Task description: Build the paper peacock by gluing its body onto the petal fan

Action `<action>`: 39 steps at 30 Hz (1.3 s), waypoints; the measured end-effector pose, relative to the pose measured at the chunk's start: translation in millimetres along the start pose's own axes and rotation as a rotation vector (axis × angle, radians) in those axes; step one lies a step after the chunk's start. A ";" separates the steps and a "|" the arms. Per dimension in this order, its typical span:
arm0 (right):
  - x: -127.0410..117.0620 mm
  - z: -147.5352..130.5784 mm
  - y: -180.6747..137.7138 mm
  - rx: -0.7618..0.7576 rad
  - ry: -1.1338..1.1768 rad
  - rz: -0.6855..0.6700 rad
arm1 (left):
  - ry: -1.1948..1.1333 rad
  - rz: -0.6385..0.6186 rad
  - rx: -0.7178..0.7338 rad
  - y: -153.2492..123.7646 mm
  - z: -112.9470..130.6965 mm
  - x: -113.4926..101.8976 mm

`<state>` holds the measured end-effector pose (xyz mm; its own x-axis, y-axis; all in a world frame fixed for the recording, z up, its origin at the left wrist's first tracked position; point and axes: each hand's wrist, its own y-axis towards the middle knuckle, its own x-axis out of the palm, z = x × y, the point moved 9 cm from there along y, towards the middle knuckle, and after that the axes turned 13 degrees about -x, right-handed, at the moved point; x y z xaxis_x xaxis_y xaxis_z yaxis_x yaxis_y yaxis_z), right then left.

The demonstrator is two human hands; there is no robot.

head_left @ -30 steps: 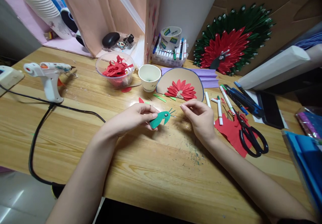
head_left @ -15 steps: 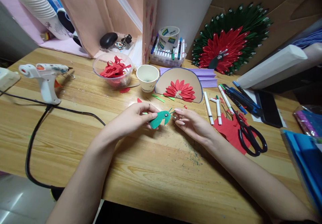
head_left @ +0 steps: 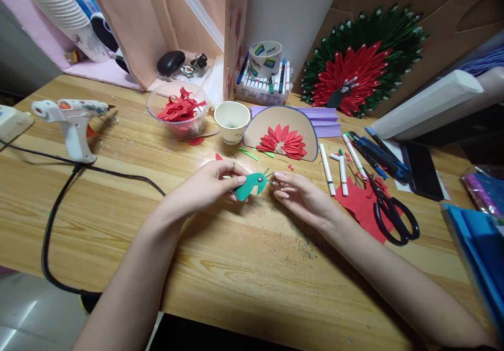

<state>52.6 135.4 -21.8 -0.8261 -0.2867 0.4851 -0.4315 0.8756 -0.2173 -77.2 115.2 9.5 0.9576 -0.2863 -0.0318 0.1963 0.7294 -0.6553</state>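
My left hand (head_left: 214, 185) pinches a green paper bird head (head_left: 252, 183) between thumb and fingers. The cutout has a round eye, a notched tan beak area and thin crest strands on its right side. At the strand tips is my right hand (head_left: 301, 198), its fingers curled in close to them. Whatever its fingertips hold is too small to make out. Behind the hands lies a tan half-round card (head_left: 252, 135) with a dark blue edge, bearing a fan of red paper petals (head_left: 281, 141).
A paper cup (head_left: 232, 122) and a clear bowl (head_left: 151, 112) of red scraps stand behind. At left is a glue gun (head_left: 76, 125) with its black cord (head_left: 49, 235). Markers (head_left: 326, 169), red paper (head_left: 354, 204) and scissors (head_left: 394, 212) lie right. A green-and-red peacock craft (head_left: 362, 62) leans at the back.
My right fingertips have shifted slightly at the crest strands. Otherwise the hands and the bird head stay nearly in place, and the whole view has moved a little.
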 end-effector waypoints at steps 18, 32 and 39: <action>-1.4 -12.1 -0.7 -0.122 -0.064 0.024 | -0.027 -0.018 0.011 -0.7 0.0 0.3; -10.4 -42.5 -2.8 -0.448 -0.474 0.081 | 0.023 -0.011 0.020 -0.9 -0.2 -0.1; 0.5 -57.2 -10.0 -0.559 -0.641 0.047 | 0.038 -0.010 0.014 -1.3 -0.1 0.7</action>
<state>77.2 148.7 29.0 -0.9569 -0.2627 -0.1242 -0.2888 0.9068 0.3070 -76.8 113.9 10.3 0.9471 -0.3163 -0.0540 0.2088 0.7351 -0.6450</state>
